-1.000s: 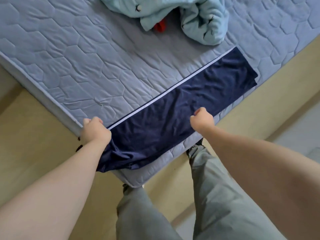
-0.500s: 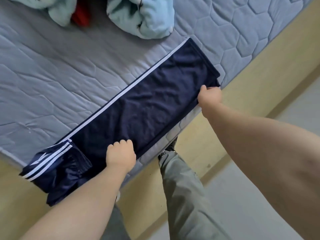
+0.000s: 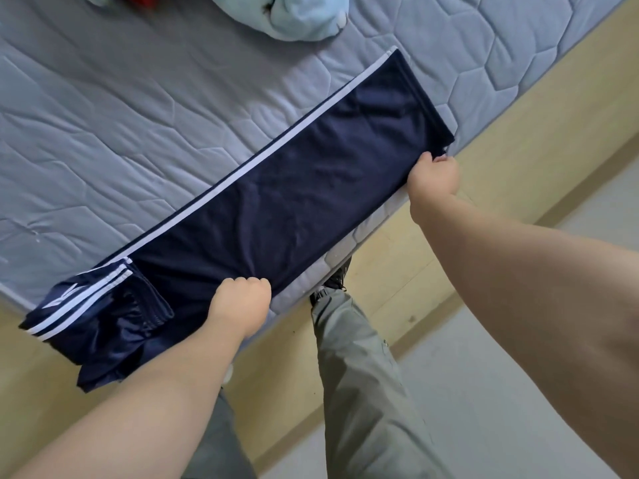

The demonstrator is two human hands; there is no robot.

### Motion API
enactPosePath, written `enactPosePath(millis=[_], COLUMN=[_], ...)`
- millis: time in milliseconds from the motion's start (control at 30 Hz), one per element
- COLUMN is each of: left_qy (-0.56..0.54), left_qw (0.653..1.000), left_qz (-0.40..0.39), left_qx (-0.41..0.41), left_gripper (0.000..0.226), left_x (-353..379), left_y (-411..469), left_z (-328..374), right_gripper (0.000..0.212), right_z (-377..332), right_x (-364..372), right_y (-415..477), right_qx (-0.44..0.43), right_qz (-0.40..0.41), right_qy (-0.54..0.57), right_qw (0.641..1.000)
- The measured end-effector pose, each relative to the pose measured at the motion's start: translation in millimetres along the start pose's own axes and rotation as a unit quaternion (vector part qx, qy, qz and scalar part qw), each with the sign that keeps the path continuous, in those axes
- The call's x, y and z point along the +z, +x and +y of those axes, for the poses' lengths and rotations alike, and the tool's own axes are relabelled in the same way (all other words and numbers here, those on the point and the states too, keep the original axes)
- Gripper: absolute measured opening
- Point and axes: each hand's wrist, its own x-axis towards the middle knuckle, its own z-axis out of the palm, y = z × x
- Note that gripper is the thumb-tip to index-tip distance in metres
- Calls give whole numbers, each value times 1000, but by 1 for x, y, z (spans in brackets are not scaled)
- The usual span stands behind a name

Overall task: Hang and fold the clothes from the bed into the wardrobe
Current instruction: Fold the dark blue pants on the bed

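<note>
I saw the navy track pants (image 3: pixel 297 202) lying flat in a long strip along the near edge of the mattress (image 3: pixel 138 115). A white stripe ran down the far side of the pants. The waist end was bunched up at the left corner of the bed and hung a little over the edge. The cuff end pointed toward the right.

My left hand (image 3: pixel 240 302) was on the near edge of the pants, close to the waist. Its fingers were curled in tight and pinched the dark cloth there. My right hand (image 3: pixel 434 178) was at the cuff end, at the near corner. Its fingers were also curled shut and gripped the corner of the cloth. The two hands were well apart, with most of the pant leg stretched smooth between them.

A light blue garment (image 3: pixel 301 15) sat in a crumpled heap at the far side of the mattress, away from the pants. Something red (image 3: pixel 136 0) peeked out beside it, but I could not tell what it was.

Below the bed I saw my grey trouser leg (image 3: pixel 359 375) and a dark shoe (image 3: pixel 333 280) on the floor, just beside the mattress edge.
</note>
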Motion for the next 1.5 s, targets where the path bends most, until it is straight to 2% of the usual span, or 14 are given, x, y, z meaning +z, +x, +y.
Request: enactPosePath(millis=[167,233,400,500,567,767,867,967,1100,1200,1300,1367,1433,1500], left_qy=[-12,-26,-64,-94,-101,-153,-192,-238,-252,-279,-257,-261,-278,-286], left_qw=[1000,999,995,989,987,975,962,943,934,929,939,938,931,925], left_qz=[5,27,71,106,117,151,166,187,189,169,166,156,153,153], left_qx=[11,-1,-15,-33,-38,-52,-101,-142,-168,-174,-161,-166,-181,-198], left_gripper=[10,10,34,34,31,18,9,25,38,51,62,58,46,35], left_x=[9,13,21,22,22,24,28,36,59,83,100,103,103,99], left_y=[-1,0,-3,-12,-21,-42,-56,-72,-91,-99,-98,-93,-89,-87], left_z=[6,5,3,-5,-18,-65,-100,-139,-183,-201,-210,-214,-217,-221], right_gripper=[29,26,47,54,51,16,13,11,11,29,53,57,54,38], right_z=[0,1,-2,3,12,50,73,99,137,167,185,191,193,190], right_x=[0,5,6,9,17,63,92,120,159,181,196,204,210,210], right_y=[1,7,-11,-33,-60,-157,-209,-257,-318,-351,-372,-378,-381,-384], right_qx=[43,82,38,35,16,-113,-181,-216,-209,-211,-179,-131,-84,-56], right_qz=[-21,4,6,67,67,-79,-166,-259,-347,-370,-361,-360,-382,-425], right_qy=[35,42,-58,-136,-150,-172,-222,-266,-299,-332,-308,-262,-212,-186], right_qw=[998,996,998,988,986,975,944,903,864,842,862,886,896,884])
